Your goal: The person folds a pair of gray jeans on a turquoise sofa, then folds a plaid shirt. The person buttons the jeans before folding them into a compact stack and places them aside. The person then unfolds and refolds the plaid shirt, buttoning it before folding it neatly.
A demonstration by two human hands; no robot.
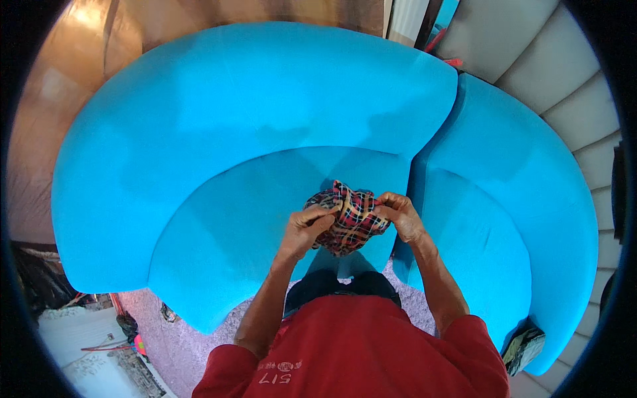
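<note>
Plaid cloth [348, 222] in red, black, yellow and white sits bunched between a person's two hands, held in the air above the front edge of a bright blue curved sofa [232, 132]. Left hand [306, 229] is clenched on the near-left side of the bundle, thumb laid across the fabric, while the right hand [400, 215] pinches its right edge with curled fingers; how much cloth lies folded inside the bundle cannot be made out, and its underside is hidden. Both bare forearms rise from the lower edge of the view, out of the short sleeves of a red shirt [358, 351], whose lower part is cut off by the frame. Just right of the sofa, touching it along a narrow seam, stands a second blue seat section [524, 199], bent by the lens toward the rim. Beyond that section, pale grey padded panels [564, 86] curve away, partly lost in the dark border. Below the sofa's left end, a pale lilac rug [179, 338] shows, with small cluttered items [129, 331] too blurred to identify. At the foot of the right section, a dark patterned object [524, 348] is only half visible.
</note>
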